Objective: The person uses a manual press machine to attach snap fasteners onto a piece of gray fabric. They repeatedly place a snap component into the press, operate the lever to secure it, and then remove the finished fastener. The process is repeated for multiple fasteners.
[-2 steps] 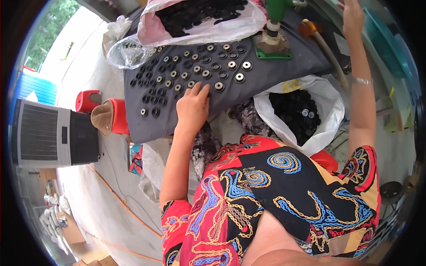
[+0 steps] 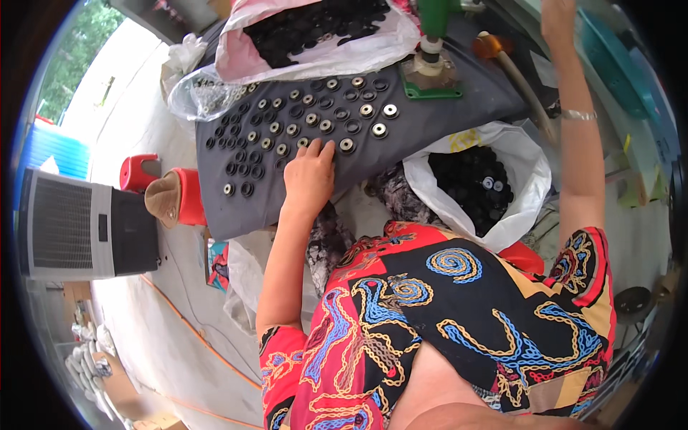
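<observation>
My left hand rests palm down on a dark grey cloth, its fingers stretched out among small black rings. Several rings carry silver-coloured metal inserts; others have open centres. One ring with an insert lies right at my fingertips, and no object shows gripped there. My right hand is raised at the upper right edge, cut off and smeared, so its fingers cannot be made out. Left of that arm stands a green hand press on the cloth, its top out of view.
White sacks of black pieces stand at the back and right. A clear bag holds small metal parts. A mallet lies beside the press. Leftward are a red stool, a brown hat and an air cooler.
The whole view has shifted slightly, moving the table things a little left. My right hand has gone farther out past the upper edge. My left hand stays among the rings.
</observation>
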